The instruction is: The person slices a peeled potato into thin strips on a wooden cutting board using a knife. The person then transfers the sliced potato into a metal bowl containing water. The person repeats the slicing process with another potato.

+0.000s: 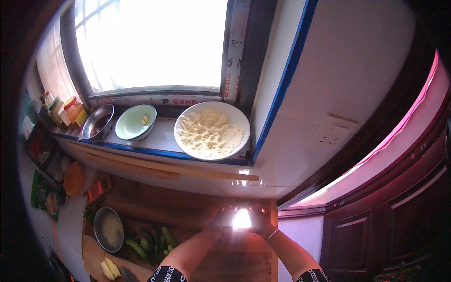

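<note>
Both my hands reach over the right part of a brown wooden table (202, 256). My left hand (223, 224) and my right hand (264, 223) close from either side around a glowing, phone-like rectangle (242, 219). Its glare washes out the surface and hides part of the fingers, so its exact kind cannot be made out. Left of my left forearm lie several long green vegetables (149, 244). Beside them stands a metal bowl (100, 217) with pale shreds in it. Pale yellow strips (110, 269) rest on a round wooden board (90, 251) at the lower left.
On the window ledge sit a large white bowl (238, 114) of pale flour (206, 131), a light green bowl (128, 126), a metal bowl (111, 114) and several jars (73, 112). Long wooden sticks (211, 174) lean along the wall. A dark door (350, 244) stands right.
</note>
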`<action>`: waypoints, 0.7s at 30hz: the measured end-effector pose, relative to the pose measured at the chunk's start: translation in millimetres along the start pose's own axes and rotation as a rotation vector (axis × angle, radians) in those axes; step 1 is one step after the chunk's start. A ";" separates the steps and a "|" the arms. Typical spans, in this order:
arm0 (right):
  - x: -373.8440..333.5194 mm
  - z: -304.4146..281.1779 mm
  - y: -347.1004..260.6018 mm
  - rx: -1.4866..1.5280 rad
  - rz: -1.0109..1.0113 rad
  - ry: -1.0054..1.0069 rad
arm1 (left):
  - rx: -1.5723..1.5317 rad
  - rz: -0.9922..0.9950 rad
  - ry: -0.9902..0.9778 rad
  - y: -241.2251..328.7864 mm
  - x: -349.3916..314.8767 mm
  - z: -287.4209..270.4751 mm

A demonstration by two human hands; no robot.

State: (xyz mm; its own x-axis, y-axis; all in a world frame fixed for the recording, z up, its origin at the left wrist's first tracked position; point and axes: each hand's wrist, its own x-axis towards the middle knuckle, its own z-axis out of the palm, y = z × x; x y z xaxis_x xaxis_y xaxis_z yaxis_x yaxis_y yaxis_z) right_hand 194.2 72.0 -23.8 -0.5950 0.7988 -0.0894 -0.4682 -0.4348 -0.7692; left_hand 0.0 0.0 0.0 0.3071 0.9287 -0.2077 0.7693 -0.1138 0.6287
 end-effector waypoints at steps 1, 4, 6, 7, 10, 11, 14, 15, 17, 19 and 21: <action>3.5 -20.3 2.4 -0.171 -0.060 0.034 | -0.331 0.094 0.107 2.2 -1.3 -1.3; 13.9 -33.2 -14.4 -0.908 -0.263 0.112 | 0.000 0.220 0.388 19.9 -10.1 -31.8; -1.2 -10.0 -38.8 -1.649 -0.369 0.136 | 0.031 0.106 0.395 35.4 -36.3 -38.2; -6.3 11.4 -52.4 -1.846 -0.422 0.126 | -0.248 -0.012 0.360 39.5 -56.8 -39.0; -34.9 76.4 -90.8 -2.119 -0.541 0.128 | 0.091 -0.001 0.368 78.9 -110.4 -78.1; -40.9 109.8 -101.4 -2.135 -0.527 0.124 | 0.072 -0.039 0.361 81.9 -125.5 -84.6; -68.5 193.6 -104.6 -2.042 -0.355 0.080 | 0.019 -0.143 0.360 88.5 -184.6 -89.2; -73.5 187.7 -86.3 -1.946 -0.414 0.098 | 0.019 -0.133 0.403 95.8 -197.2 -93.1; -105.4 216.2 -50.1 -1.795 -0.453 0.092 | 0.004 -0.116 0.488 104.0 -236.3 -90.4; -135.3 276.0 -29.8 -1.709 -0.434 0.075 | -0.023 -0.076 0.592 105.0 -267.8 -85.1; -152.1 322.2 -0.7 -1.499 -0.452 -0.003 | 0.001 0.029 0.715 91.5 -297.1 -79.4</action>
State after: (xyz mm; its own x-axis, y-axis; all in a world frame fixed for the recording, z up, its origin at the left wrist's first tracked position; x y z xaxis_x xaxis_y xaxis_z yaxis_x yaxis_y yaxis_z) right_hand 74.5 -183.1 194.2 -0.5922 0.7421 0.3140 0.4495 0.6277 -0.6356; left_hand -65.3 -258.3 178.7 -0.1146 0.9293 0.3512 0.7670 -0.1419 0.6257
